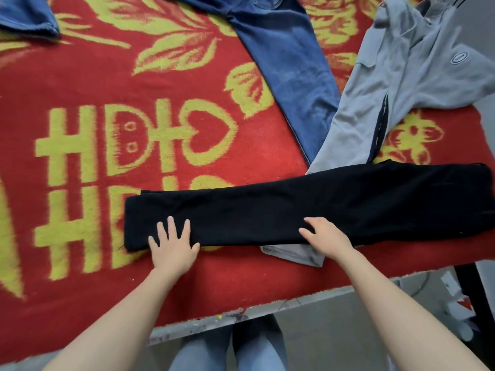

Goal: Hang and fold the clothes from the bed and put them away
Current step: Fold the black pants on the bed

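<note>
The black trousers [294, 210] lie folded into one long, narrow strip across the near part of the bed, running left to right. My left hand [174, 245] rests flat on their left end near the front edge, fingers spread and straight, pinching nothing. My right hand [326, 236] lies flat on the front edge further right, fingers stretched out toward the left and pressed on the cloth, not curled round it.

Under the strip's middle lies a grey top [401, 76]; its hem pokes out at the front just beside my right hand, and the rest stretches away to the far right corner. It carries an oval badge [458, 58] on the chest, with writing too small for me to read, and a dark strip down its side. Blue jeans [289, 62] lie beyond, one leg slanting down to meet the grey top. Another blue garment [26, 14] sits at the far left corner.

All of it rests on a red blanket [134, 290] woven with yellow leaves, flowers and big block signs [128, 137] that look like "HDI" with a heart, set twice, one above the other; I cannot make a word of them.

Past the frayed blanket edge I see a pale bed rail [241, 317], grey floor [334, 317], a dark post [471, 290] at the right, and my legs [203, 352] in light jeans.
</note>
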